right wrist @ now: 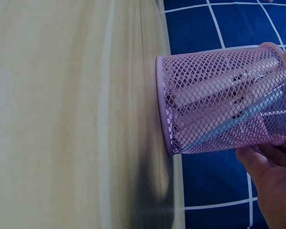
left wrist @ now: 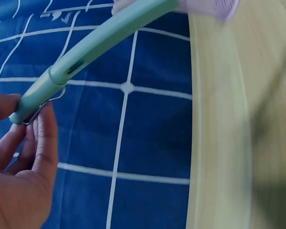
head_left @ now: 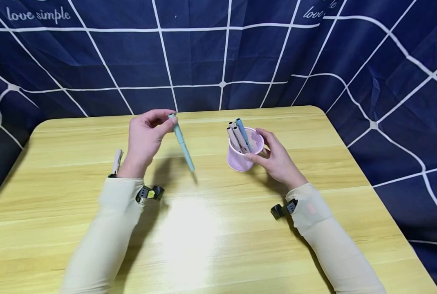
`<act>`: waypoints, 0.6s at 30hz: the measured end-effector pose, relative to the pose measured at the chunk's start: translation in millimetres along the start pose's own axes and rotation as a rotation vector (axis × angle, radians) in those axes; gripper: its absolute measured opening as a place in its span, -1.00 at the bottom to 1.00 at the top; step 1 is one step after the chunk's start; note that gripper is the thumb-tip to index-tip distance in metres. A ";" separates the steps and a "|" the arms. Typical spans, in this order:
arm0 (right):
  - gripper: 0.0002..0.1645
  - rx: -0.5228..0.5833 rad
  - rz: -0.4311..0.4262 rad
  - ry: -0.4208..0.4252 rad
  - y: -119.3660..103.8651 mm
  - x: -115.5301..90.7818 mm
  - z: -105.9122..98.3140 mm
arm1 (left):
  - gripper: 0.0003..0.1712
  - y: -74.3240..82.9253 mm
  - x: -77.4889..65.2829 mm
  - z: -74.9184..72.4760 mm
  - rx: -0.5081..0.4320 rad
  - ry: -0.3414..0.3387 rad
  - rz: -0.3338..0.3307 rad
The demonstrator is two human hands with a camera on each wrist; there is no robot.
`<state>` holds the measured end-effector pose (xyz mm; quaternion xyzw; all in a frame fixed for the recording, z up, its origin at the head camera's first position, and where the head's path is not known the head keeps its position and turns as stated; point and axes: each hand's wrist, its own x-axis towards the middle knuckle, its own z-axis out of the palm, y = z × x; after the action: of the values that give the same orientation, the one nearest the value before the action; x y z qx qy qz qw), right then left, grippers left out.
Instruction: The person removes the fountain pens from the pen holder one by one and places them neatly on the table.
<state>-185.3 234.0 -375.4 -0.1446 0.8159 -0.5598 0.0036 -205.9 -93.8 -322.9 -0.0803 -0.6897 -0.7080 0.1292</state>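
Note:
A light green fountain-style pen (head_left: pixel 183 148) with a metal clip hangs slanted over the table, its cap end pinched between thumb and fingers of my left hand (head_left: pixel 146 136). Its lower end points toward the right front. To the right, my right hand (head_left: pixel 277 159) grips a pink mesh pen holder (right wrist: pixel 214 100) near its rim, thumb on the front side and fingers at the back. Inside the pen holder lean several grey pens (head_left: pixel 236 139) and a blue pen (head_left: pixel 243 132). In the left wrist view the pen (left wrist: pixel 97 43) overlaps part of the pen holder.
A whitish pen (head_left: pixel 117 160) shows beside my left wrist, partly hidden by it. The wood-patterned table (head_left: pixel 218 261) reaches back to a dark blue curtain (head_left: pixel 196 53) with white lines, which also hangs along the right side. Both wrists wear small black cameras.

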 end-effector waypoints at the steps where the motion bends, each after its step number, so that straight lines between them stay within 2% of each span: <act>1: -0.05 0.000 -0.001 0.002 0.3 0.3 0.1 | -0.74 0.9 0.6 -4.4 0.008 -0.013 -0.022; 5: -0.05 0.001 0.000 0.007 0.0 0.4 0.6 | -0.72 0.7 0.2 -17.3 0.076 -0.033 -0.063; 9: -0.05 -0.001 0.000 0.003 -0.8 1.1 0.9 | -0.72 -3.2 -1.6 -27.2 0.209 -0.031 -0.074; 13: -0.06 0.000 0.001 -0.003 -0.8 1.6 1.0 | -0.72 -4.8 -2.6 -37.2 0.339 -0.065 -0.084; 18: -0.06 0.004 0.013 0.000 -0.2 0.4 0.1 | -0.70 -4.5 0.1 -49.6 0.431 -0.116 -0.152</act>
<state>-185.6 233.7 -375.2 -0.1395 0.8156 -0.5614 0.0075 -204.2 -143.2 -328.9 -0.0394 -0.8353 -0.5462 0.0498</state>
